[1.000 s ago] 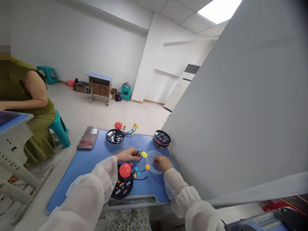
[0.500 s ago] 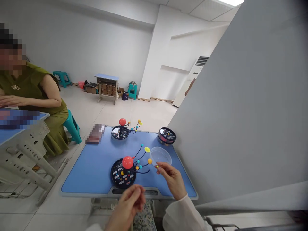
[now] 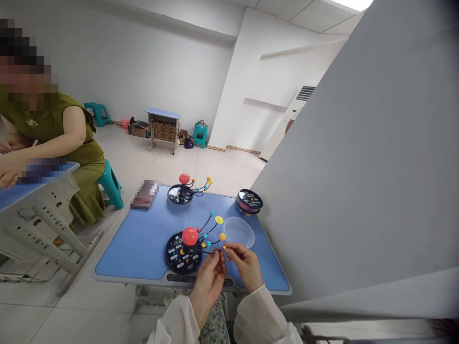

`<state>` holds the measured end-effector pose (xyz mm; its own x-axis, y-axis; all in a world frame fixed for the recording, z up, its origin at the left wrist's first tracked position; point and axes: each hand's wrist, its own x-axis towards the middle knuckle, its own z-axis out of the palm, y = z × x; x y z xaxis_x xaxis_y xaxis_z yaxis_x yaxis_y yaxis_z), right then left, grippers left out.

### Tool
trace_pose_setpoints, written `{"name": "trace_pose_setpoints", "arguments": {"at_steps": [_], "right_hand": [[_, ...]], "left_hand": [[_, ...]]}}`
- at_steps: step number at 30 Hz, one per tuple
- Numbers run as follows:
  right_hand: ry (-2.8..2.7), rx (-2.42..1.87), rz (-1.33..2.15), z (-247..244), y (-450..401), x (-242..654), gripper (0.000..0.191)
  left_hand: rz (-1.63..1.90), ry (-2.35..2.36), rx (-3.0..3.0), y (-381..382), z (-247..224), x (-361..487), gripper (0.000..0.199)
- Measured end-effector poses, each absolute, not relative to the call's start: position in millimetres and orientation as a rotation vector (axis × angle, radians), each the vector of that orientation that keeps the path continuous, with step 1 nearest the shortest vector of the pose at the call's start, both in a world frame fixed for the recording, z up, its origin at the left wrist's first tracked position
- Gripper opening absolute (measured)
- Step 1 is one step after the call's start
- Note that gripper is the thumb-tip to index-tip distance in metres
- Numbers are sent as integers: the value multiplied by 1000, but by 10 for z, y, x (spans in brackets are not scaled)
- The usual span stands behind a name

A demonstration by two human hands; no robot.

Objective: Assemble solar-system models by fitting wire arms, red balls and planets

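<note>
A solar system model [image 3: 183,253] stands near the front of the blue desk, with a round black base, a big red ball and several curved black arms tipped with coloured balls. My left hand [image 3: 211,277] is closed on the end of its lowest arm, which bears no ball that I can see. Between the thumb and finger of my right hand [image 3: 246,265] is a small yellow bead [image 3: 224,247], close to that arm's tip. Whether bead and tip touch, I cannot tell. Just behind my right hand lies a clear round plastic tray [image 3: 238,232].
A second solar system model [image 3: 180,194] stands at the desk's back left, beside a blurred flat item [image 3: 145,194]. Stacked round black pieces [image 3: 249,201] sit at the back right. A grey partition [image 3: 358,181] rises along the right. Another person sits at a desk on the left.
My left hand has come up and forward to the model's lowest arm. My right hand has moved left with the yellow bead, up to the arm's end. The view has shifted slightly.
</note>
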<state>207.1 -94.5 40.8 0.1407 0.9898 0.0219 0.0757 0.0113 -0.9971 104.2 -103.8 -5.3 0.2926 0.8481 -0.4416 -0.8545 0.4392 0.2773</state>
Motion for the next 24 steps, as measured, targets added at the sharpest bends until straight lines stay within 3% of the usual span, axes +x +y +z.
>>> {"name": "trace_pose_setpoints", "arguments": {"at_steps": [13, 24], "right_hand": [[-1333, -1317, 1068, 430, -933, 2093, 36], [-2355, -1172, 369, 827, -759, 2178, 24]], "left_hand": [[1192, 454, -128, -1064, 70, 1111, 7], [1210, 474, -235, -1051, 66, 1095, 13]]}}
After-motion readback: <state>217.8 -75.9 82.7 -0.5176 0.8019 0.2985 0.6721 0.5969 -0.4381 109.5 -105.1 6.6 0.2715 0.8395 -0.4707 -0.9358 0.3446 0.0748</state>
